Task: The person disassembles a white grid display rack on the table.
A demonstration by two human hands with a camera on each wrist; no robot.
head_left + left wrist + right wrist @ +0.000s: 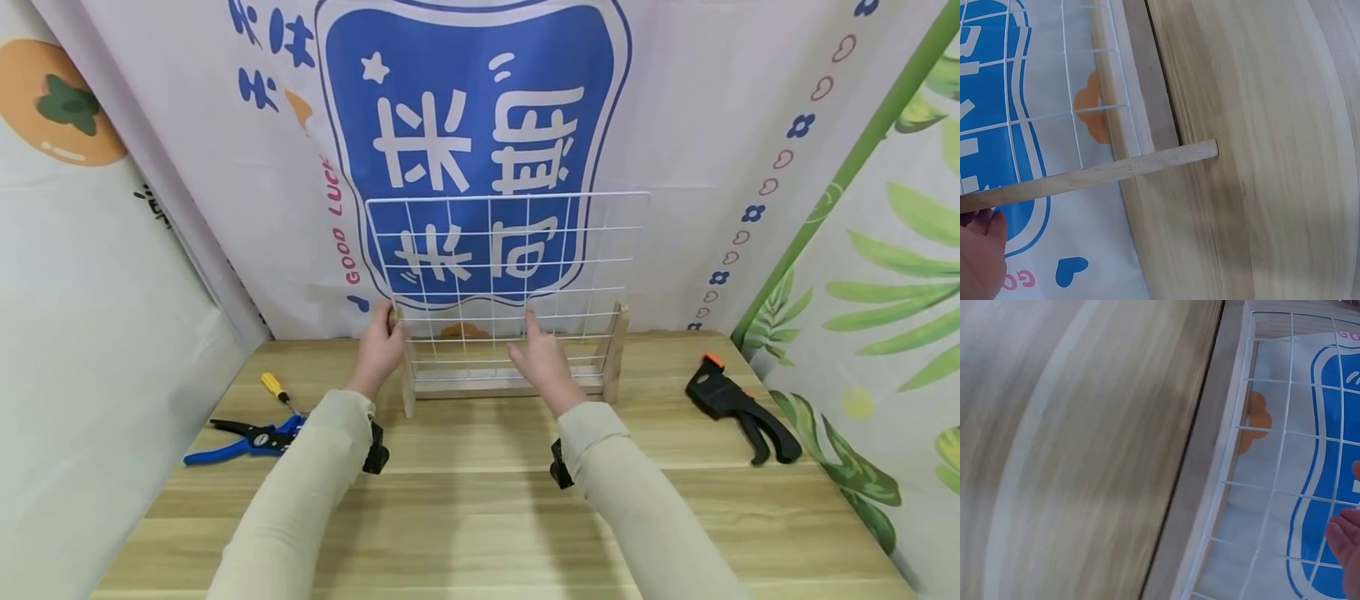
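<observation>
A white wire grid panel (489,279) stands upright in a wooden stand, whose bottom bar (480,385) lies close over the table. At the stand's left side my left hand (381,346) grips the upper part of the wooden upright (1085,180), fingers curled at its far edge. My right hand (543,358) is in front of the grid, right of its middle, with the index finger extended upward along the wires and the thumb apart. In the right wrist view, the fingertips (1342,532) overlap the grid wires. The right wooden upright (617,354) has no hand on it.
Blue-and-black pliers (258,440) and a yellow-handled screwdriver (273,386) lie at the left of the wooden table (480,517). A black clamp (738,408) with an orange tip lies at the right. Printed cloth (690,125) hangs behind the stand.
</observation>
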